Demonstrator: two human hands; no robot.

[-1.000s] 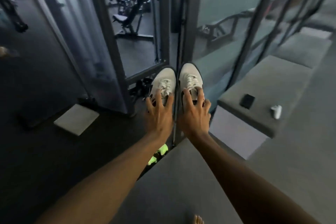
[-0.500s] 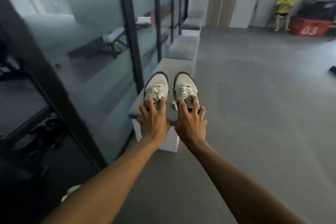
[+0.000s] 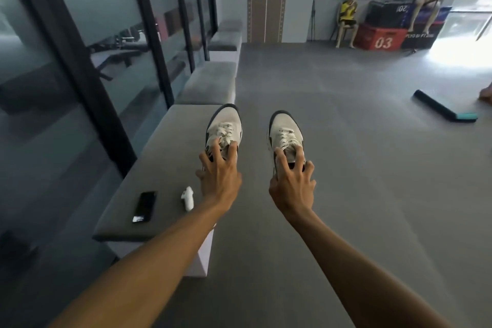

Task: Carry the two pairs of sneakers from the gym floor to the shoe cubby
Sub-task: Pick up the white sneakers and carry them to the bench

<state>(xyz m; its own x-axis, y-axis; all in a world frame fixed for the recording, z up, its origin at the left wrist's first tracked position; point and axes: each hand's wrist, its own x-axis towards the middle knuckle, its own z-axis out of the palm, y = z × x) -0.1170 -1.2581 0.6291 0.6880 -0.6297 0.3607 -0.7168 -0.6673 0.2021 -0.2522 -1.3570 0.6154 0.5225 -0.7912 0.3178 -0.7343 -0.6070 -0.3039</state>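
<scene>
I hold one pair of white sneakers with dark soles out in front of me, toes pointing away. My left hand [image 3: 219, 176] grips the left sneaker [image 3: 224, 129] by its tongue and collar, above the edge of a grey bench. My right hand [image 3: 291, 184] grips the right sneaker [image 3: 285, 130] the same way, above the grey floor. The two shoes are about a hand's width apart. The second pair and the shoe cubby are not in sight.
A row of grey padded benches [image 3: 159, 141] runs along the glass wall [image 3: 87, 66] on my left; a black phone [image 3: 145, 206] and a small white object [image 3: 187, 198] lie on the nearest bench. Far right, two people sit by a red box [image 3: 380, 37]. A dark roller [image 3: 443, 110] lies on the floor.
The view has swung right from the glass wall to the open grey floor and the benches. The two sneakers, held side by side before, are now farther apart.
</scene>
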